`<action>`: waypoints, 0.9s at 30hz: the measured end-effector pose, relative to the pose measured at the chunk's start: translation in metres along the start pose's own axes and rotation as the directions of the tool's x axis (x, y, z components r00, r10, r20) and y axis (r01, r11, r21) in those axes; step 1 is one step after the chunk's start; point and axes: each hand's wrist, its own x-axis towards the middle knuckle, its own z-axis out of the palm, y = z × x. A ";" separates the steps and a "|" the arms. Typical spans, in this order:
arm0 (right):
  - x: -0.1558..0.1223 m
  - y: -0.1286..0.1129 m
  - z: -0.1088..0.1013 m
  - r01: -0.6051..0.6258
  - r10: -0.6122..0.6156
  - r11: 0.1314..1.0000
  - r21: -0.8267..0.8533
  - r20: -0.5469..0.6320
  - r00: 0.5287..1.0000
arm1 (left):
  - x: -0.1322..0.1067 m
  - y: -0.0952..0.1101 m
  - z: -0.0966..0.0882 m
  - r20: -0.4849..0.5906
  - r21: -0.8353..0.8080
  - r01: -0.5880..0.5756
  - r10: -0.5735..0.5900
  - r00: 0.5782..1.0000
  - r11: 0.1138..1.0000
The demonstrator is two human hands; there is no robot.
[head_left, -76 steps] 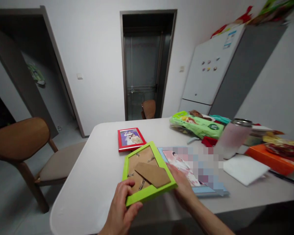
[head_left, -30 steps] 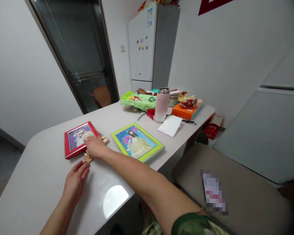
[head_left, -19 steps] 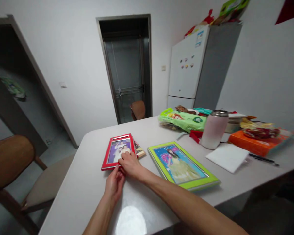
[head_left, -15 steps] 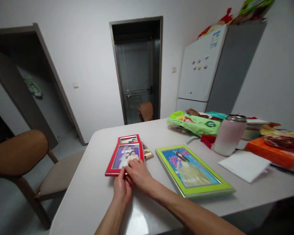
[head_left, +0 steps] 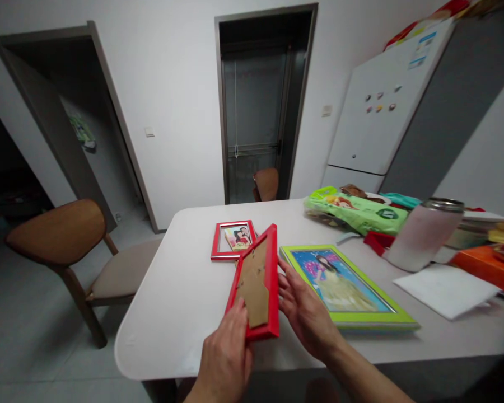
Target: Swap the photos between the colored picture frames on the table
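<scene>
A red picture frame (head_left: 273, 280) is tilted up off the table, its brown backing board (head_left: 256, 280) facing me and its photo side hidden. My left hand (head_left: 229, 347) is closed on its lower left edge, thumb on the backing. Along the frame's right side is my right hand (head_left: 306, 313), fingers stretched out, their tips touching or very close to the red edge. Beyond lies a second red frame (head_left: 215, 246), with a loose-looking photo of a couple (head_left: 240, 238) inside its border. A lime-green frame (head_left: 378, 320) with a photo of a person in a yellow dress lies flat at right.
On the table's right side are a green package (head_left: 361, 215), a pink bottle (head_left: 426, 235), a white sheet (head_left: 445, 291) and an orange box (head_left: 483, 266). A wooden chair (head_left: 63, 235) stands at the table's left. The white table's (head_left: 163, 313) rounded corner is near left.
The red frame in my hands was lying photo side up; it is now lifted and turned with its back towards me. My right hand has moved from its front to its right side.
</scene>
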 end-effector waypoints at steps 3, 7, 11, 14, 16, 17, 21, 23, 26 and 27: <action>-0.007 -0.001 -0.014 -0.079 0.079 0.995 0.059 0.009 0.997 | -0.006 0.007 0.002 0.023 0.178 -0.199 0.199 0.980 0.964; -0.010 0.012 -0.040 -0.141 0.143 0.986 -0.086 0.025 0.989 | -0.016 0.011 0.009 0.124 0.188 -0.335 0.316 0.941 0.923; -0.008 0.033 -0.061 -0.071 0.069 0.892 -0.446 -0.021 0.997 | -0.033 0.009 0.023 0.220 0.117 -0.357 0.327 0.919 0.927; -0.006 0.041 -0.071 0.034 -0.093 0.600 -0.799 -0.027 0.995 | -0.039 0.004 0.032 0.272 0.061 -0.359 0.330 0.904 0.932; -0.004 0.042 -0.073 0.049 -0.149 0.356 -0.933 -0.006 0.989 | -0.039 0.001 0.035 0.274 0.038 -0.357 0.334 0.902 0.933; -0.003 0.042 -0.073 0.040 -0.155 0.254 -0.966 0.001 0.988 | -0.039 0.000 0.036 0.270 0.033 -0.357 0.336 0.902 0.933; 0.001 0.043 -0.070 0.035 -0.168 0.026 -0.999 0.030 0.985 | -0.036 -0.007 0.038 0.274 0.045 -0.383 0.358 0.893 0.923; 0.006 0.044 -0.069 0.094 -0.215 -0.022 -0.995 0.097 0.972 | -0.035 -0.011 0.041 0.311 0.060 -0.390 0.354 0.882 0.919; 0.018 0.046 -0.067 0.226 -0.237 -0.071 -0.972 0.237 0.942 | -0.031 -0.014 0.047 0.351 0.072 -0.387 0.340 0.873 0.919; 0.023 0.047 -0.067 0.261 -0.220 -0.081 -0.962 0.273 0.937 | -0.029 -0.014 0.049 0.344 0.076 -0.382 0.335 0.877 0.921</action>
